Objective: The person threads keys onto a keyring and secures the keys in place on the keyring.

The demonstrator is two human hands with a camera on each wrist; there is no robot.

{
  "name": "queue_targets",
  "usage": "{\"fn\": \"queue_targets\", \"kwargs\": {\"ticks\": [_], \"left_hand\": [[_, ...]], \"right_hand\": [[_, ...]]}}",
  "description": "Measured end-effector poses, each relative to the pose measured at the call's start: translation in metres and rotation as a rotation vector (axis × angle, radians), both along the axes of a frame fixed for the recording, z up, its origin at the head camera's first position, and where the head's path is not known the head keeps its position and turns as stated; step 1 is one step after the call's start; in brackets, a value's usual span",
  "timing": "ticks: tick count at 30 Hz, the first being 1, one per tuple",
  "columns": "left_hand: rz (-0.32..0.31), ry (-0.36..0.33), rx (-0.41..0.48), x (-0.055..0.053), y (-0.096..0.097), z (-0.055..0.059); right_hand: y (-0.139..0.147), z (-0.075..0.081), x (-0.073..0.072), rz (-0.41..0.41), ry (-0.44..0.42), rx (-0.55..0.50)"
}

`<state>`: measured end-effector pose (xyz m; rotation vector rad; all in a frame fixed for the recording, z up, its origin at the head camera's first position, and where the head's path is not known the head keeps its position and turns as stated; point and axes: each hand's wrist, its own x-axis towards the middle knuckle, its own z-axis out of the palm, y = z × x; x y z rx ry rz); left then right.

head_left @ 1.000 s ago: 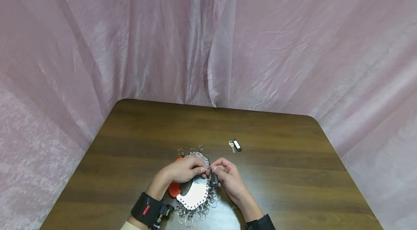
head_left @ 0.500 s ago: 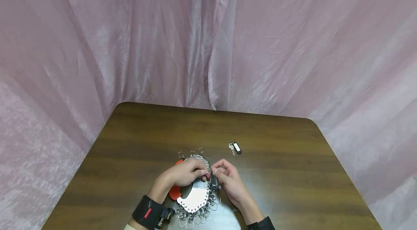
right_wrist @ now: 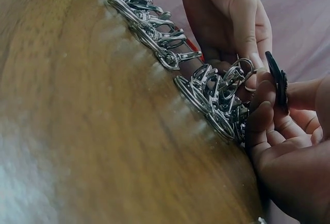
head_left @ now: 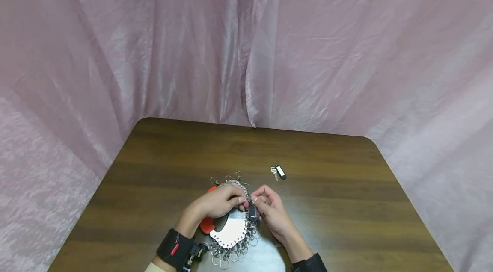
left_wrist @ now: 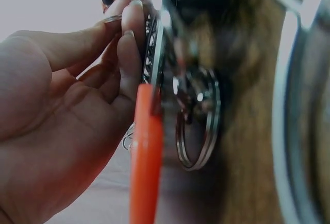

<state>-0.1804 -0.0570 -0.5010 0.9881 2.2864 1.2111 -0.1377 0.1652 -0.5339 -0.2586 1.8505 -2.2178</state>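
Observation:
A flat shiny metal plate [head_left: 231,230] with an orange edge piece [left_wrist: 143,157] lies under my hands, its rim hung with several metal clips and split rings [right_wrist: 165,44]. My left hand [head_left: 219,200] reaches over the plate and pinches a thin split ring [right_wrist: 251,72] at the rim between thumb and fingers. My right hand [head_left: 271,212] meets it from the right, holding a black key tag [right_wrist: 278,82] between thumb and fingertips. The fingertips of both hands almost touch. The join between ring and tag is mostly covered by fingers.
A small key [head_left: 274,173] and another black key tag [head_left: 281,172] with a white label lie farther back on the brown wooden table [head_left: 339,203]. Pink curtains [head_left: 192,49] hang behind the table's far edge.
The two hands stay together at the plate's right rim, with only slight finger movement. The head view tilts a little and returns. Key and tag farther back stay put.

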Motion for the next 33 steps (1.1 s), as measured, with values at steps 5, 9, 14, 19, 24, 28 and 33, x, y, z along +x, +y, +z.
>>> {"fn": "queue_targets", "kwargs": {"ticks": [5,9,14,19,24,28,33], "left_hand": [[0.011,0.019,-0.019,0.0,0.001,0.003],[0.021,0.021,-0.019,-0.002,0.001,0.005],[0.038,-0.019,0.006,-0.003,0.0,0.006],[0.054,-0.067,0.049,-0.001,0.003,0.006],[0.066,-0.113,0.084,0.0,0.008,0.008],[0.064,-0.135,0.112,0.001,0.011,0.009],[0.07,-0.126,0.083,0.004,0.011,0.011]], "right_hand": [[0.001,0.004,-0.002,0.014,0.006,-0.005],[0.001,0.006,-0.004,0.017,0.004,-0.006],[0.0,0.007,-0.005,0.016,-0.003,-0.005],[0.002,0.009,-0.003,0.029,0.002,-0.006],[0.005,0.011,-0.002,0.032,0.007,-0.001],[0.007,0.012,0.0,0.023,-0.016,0.0],[0.006,0.013,0.002,0.009,-0.044,-0.004]]}}
